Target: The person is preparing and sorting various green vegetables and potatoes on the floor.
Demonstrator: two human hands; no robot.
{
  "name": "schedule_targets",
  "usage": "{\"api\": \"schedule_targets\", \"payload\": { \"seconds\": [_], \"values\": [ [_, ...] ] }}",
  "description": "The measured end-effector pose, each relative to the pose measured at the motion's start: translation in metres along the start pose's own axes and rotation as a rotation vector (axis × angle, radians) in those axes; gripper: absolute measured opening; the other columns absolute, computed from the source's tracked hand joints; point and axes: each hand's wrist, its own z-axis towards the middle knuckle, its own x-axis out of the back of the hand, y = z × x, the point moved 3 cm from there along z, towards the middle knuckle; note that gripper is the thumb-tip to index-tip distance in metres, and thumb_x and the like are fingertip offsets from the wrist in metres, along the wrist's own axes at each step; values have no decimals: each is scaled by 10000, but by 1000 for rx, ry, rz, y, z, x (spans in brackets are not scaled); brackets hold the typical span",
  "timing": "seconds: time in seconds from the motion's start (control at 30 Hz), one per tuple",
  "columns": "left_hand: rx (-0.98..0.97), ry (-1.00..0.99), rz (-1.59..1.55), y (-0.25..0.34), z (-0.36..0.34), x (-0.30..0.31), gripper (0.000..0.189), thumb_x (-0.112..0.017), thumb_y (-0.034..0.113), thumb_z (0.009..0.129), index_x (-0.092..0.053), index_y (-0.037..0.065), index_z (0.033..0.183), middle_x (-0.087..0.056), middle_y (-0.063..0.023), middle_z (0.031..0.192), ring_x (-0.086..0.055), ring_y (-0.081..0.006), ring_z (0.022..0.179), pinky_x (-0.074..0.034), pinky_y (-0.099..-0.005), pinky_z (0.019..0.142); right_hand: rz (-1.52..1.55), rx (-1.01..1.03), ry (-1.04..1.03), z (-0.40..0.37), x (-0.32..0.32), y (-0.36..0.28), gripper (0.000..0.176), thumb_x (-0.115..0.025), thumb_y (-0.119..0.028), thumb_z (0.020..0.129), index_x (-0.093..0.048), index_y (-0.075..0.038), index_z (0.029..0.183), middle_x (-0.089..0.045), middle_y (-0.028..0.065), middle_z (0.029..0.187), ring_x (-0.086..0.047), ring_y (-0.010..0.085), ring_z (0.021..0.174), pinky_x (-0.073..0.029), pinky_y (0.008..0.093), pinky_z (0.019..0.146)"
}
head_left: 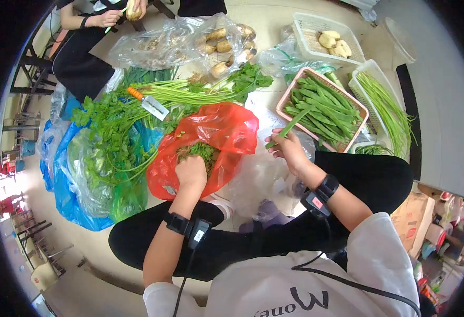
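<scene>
My right hand (290, 149) pinches one flat green bean (293, 124) close to the left edge of a pink basket (364, 109) heaped with green beans (327, 111). Over the open red plastic bag (218, 124), my left hand (191, 171) is closed in a fist, knuckles up; whether it holds something is hidden. Green scraps (203, 152) lie inside the bag just beyond that hand. Above the bag, an orange-handled peeler or knife (155, 107) rests on leafy celery (110, 127).
Blue bags (65, 179) lie at the left, and a clear bag of lotus roots (218, 45) at the top. White baskets hold peeled pieces (335, 45) and long green stalks (382, 108). A co-worker's hands (110, 18) hold a root and a tool at top left.
</scene>
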Motion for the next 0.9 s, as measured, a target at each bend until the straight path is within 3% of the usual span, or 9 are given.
{"api": "schedule_targets", "payload": {
  "seconds": [0.1, 0.23, 0.33, 0.4, 0.47, 0.63, 0.77, 0.9],
  "values": [
    [-87, 51, -26, 6, -3, -6, 200, -526, 197, 793, -630, 26, 785, -638, -154, 782, -640, -298, 730, -511, -403, 633, -6, 54, 52, 13, 14, -8, 217, -482, -148, 871, -440, -53, 1061, -594, 59, 792, -531, 118, 598, -414, 245, 490],
    [-174, 30, -67, 13, -11, -2, 283, -581, 299, 783, -614, 19, 785, -631, -157, 771, -631, -315, 704, -507, -420, 619, -456, 331, 200, 44, 44, -24, 222, -495, -218, 873, -501, -54, 1023, -593, 39, 679, -456, 71, 467, -366, 220, 418],
    [-200, 23, -65, 13, -11, -4, 292, -580, 309, 783, -612, 19, 794, -629, -158, 766, -629, -314, 705, -503, -423, 613, -984, 571, 443, 53, 76, -52, 241, -501, -250, 857, -556, -33, 948, -629, 167, 719, -606, 291, 581, -465, 374, 546],
    [-210, 19, -64, 14, -11, -3, 297, -574, 312, 786, -611, 18, 798, -629, -160, 767, -628, -313, 712, -501, -425, 615, -1176, 499, 571, 42, 83, -78, 260, -507, -268, 837, -566, -41, 951, -617, 225, 800, -597, 399, 739, -466, 460, 665],
    [-217, 19, -59, 15, -12, -3, 301, -566, 316, 790, -610, 17, 799, -629, -161, 767, -628, -312, 719, -501, -426, 621, -1335, 448, 575, 41, 98, -90, 255, -506, -221, 792, -562, -44, 967, -617, 231, 841, -598, 404, 802, -474, 487, 721],
    [-226, -11, -75, 17, -18, 0, 304, -556, 317, 796, -608, 17, 810, -630, -166, 791, -628, -316, 731, -503, -423, 632, -1542, 122, 599, 63, 156, -97, 239, -508, -133, 754, -627, -40, 939, -624, 199, 956, -602, 346, 915, -488, 421, 766],
    [-236, -19, -69, 18, -20, -1, 307, -553, 318, 799, -605, 15, 818, -630, -169, 807, -628, -318, 740, -504, -422, 641, -1476, 180, 681, 74, 194, -81, 237, -487, -136, 725, -622, 43, 804, -613, 256, 859, -607, 387, 826, -483, 443, 748],
    [-244, -28, -75, 18, -21, -2, 314, -551, 323, 802, -604, 15, 819, -630, -167, 808, -628, -320, 742, -503, -423, 644, -1440, 195, 790, 73, 213, -73, 227, -500, -134, 722, -617, 25, 834, -615, 256, 857, -605, 386, 828, -484, 443, 731]
  ]
}}
